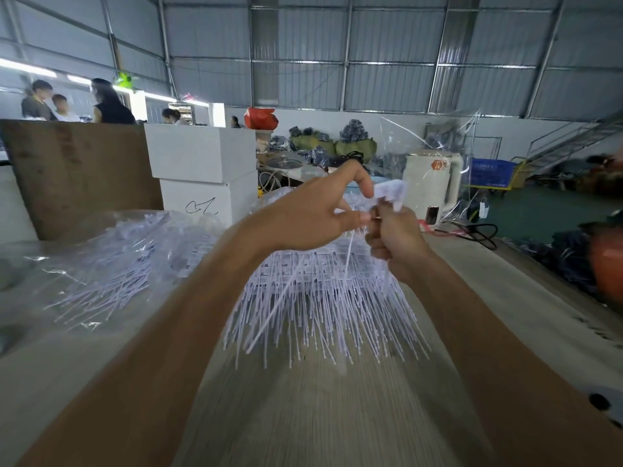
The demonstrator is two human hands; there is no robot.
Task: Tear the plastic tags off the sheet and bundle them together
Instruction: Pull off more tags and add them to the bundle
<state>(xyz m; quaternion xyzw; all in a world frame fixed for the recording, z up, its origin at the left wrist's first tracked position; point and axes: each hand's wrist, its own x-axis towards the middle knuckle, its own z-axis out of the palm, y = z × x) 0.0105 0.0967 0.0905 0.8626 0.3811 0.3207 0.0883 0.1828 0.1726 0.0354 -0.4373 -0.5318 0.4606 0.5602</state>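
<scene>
Both hands' fingers pinching tags: left hand (313,214), right hand (394,241); tag bundle (323,298) fanning stems toward camera, above table (320,416).

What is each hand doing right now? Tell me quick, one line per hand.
Left hand: closed, thumb and fingers pinching the white plastic tags.
Right hand: closed, fingers curled round the top of the same tags.

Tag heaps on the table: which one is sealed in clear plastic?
The left heap, under a shiny clear bag; the middle heap, below both hands, lies bare.
</scene>
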